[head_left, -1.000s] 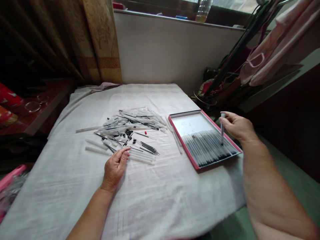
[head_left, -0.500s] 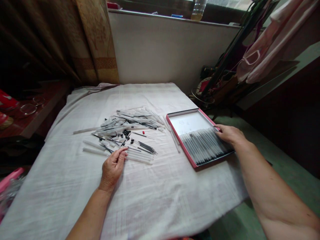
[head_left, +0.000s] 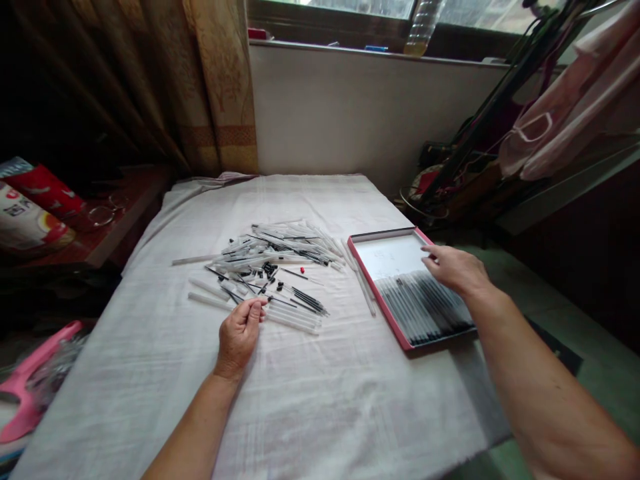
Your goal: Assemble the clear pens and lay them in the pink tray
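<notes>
My left hand (head_left: 242,335) rests at the near edge of a loose pile of pen parts, thumb and fingers pinched together. Whatever is between the fingertips is too small to make out. A thin black refill (head_left: 284,302) starts beside them, and clear pen tubes (head_left: 295,320) lie just to the right. Over the right side of a shallow pink-edged box (head_left: 377,303) hovers my right hand (head_left: 457,272), index finger and thumb apart with nothing visible between them. Inside the box, a row of clear pens with dark ends (head_left: 415,307) fills the near half; the white bottom shows beyond.
Several black refills (head_left: 310,300), black caps (head_left: 269,270) and a small red piece (head_left: 302,270) lie on the white tablecloth (head_left: 310,400). Long tubes (head_left: 365,287) lie beside the box. A side table (head_left: 115,230) with packets stands left; pink clothing (head_left: 555,120) hangs right.
My right hand has lifted off the box's right rim, and its fingers now point inward over the box. The view has swung left. My left hand stays pinched at the pile.
</notes>
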The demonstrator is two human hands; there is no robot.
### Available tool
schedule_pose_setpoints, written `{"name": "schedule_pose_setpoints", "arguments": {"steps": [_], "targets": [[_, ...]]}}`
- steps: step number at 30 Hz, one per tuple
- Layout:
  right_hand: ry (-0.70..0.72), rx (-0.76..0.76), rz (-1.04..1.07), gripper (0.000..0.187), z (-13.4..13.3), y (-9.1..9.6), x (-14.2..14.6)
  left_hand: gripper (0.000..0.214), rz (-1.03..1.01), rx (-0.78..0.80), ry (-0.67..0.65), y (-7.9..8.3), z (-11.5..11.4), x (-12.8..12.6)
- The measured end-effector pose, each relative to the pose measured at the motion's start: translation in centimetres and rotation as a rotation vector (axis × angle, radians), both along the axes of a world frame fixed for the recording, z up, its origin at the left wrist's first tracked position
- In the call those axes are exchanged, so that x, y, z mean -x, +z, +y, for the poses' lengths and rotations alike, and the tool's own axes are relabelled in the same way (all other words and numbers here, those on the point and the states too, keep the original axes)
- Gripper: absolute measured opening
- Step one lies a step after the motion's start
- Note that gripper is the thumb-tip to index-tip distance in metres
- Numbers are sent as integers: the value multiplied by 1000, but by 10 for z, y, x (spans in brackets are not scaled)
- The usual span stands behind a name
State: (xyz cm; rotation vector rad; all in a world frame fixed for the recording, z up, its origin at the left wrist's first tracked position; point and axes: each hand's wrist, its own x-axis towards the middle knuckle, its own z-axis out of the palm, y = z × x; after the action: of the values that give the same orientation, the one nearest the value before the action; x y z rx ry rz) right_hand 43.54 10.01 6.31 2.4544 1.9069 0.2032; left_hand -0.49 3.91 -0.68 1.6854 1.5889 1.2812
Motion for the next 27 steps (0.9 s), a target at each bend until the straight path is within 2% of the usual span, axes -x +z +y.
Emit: {"name": "schedule_pose_setpoints", "arguments": {"steps": [4, 8, 13, 18, 27], "targets": [[263, 22, 46, 37, 15, 8, 81, 43, 7, 1, 42, 0, 0, 4], [479, 112, 96, 32, 27, 0, 157, 51, -132, 56, 79, -3, 2, 7], [615, 182, 147, 39, 46, -12, 219, 55, -310, 119, 90, -4, 6, 7], [587, 231, 90, 38, 70, -19, 242, 55, -329, 129, 76, -4, 6, 7], [642, 248, 67, 33, 81, -21, 244, 48, -260, 148, 28, -10, 5, 8]]}}
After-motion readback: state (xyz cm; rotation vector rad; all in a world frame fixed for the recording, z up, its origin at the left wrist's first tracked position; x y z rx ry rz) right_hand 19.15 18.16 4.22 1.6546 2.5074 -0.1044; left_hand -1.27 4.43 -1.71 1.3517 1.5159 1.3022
